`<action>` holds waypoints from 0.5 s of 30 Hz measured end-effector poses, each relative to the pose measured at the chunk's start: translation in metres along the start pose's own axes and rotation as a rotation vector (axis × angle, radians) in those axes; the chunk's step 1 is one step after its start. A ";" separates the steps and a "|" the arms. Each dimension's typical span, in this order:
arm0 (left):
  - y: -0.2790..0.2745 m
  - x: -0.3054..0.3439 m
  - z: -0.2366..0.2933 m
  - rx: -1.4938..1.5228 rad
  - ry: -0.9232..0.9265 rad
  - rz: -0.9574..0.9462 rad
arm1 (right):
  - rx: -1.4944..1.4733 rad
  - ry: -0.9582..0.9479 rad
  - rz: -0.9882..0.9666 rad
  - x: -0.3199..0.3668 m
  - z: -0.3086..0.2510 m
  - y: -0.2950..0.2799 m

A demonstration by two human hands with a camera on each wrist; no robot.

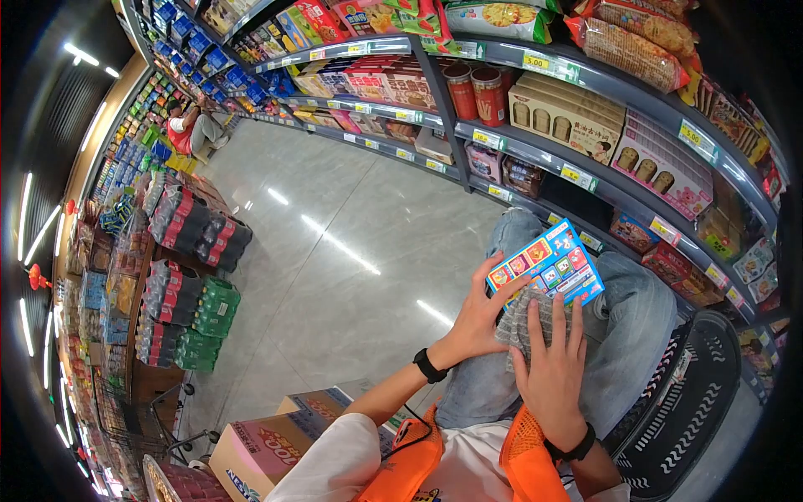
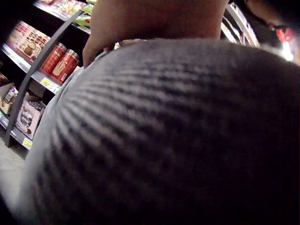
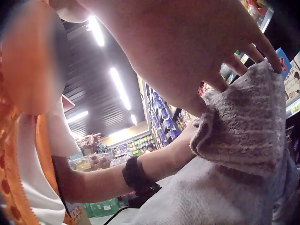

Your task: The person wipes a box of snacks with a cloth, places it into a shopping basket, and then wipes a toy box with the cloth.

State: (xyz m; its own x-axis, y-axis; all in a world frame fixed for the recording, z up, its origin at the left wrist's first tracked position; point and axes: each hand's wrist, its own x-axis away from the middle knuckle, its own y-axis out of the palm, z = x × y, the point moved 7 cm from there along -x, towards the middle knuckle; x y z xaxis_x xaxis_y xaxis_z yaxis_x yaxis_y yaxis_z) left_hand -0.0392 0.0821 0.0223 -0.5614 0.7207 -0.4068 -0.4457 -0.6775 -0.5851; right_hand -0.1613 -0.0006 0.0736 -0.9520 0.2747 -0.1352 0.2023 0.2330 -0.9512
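Observation:
In the head view, the left hand (image 1: 478, 325) grips a blue printed box (image 1: 548, 266) by its left side, above the knees. The right hand (image 1: 554, 376) rests with extended fingers on a grey ribbed cloth (image 1: 523, 318), which covers the box's lower left part. The right wrist view shows the right hand (image 3: 183, 51) over the folded cloth (image 3: 248, 122), with a bit of the blue box (image 3: 283, 61) behind. In the left wrist view the left hand (image 2: 150, 21) is at the top; a blurred grey surface hides what it holds.
Stocked shelves (image 1: 619, 184) curve along the right. A black basket (image 1: 694, 410) stands at the right leg. Cartons (image 1: 263, 452) are at the lower left, with bottle packs (image 1: 216, 309) beyond. Across the tiled floor (image 1: 318, 226), a person (image 1: 191, 132) sits low by the far shelves.

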 end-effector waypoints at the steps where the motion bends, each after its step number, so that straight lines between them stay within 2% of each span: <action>1: 0.000 0.000 0.000 -0.001 -0.002 0.002 | -0.001 0.004 -0.004 0.000 0.000 0.000; 15: 0.000 0.000 0.000 0.006 0.003 0.007 | -0.002 -0.006 -0.003 0.000 0.000 -0.003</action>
State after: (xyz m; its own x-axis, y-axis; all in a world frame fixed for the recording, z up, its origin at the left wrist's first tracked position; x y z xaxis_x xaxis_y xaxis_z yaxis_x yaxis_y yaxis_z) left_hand -0.0391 0.0822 0.0227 -0.5627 0.7162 -0.4128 -0.4457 -0.6834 -0.5782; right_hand -0.1619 -0.0013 0.0769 -0.9541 0.2680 -0.1339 0.1997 0.2360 -0.9510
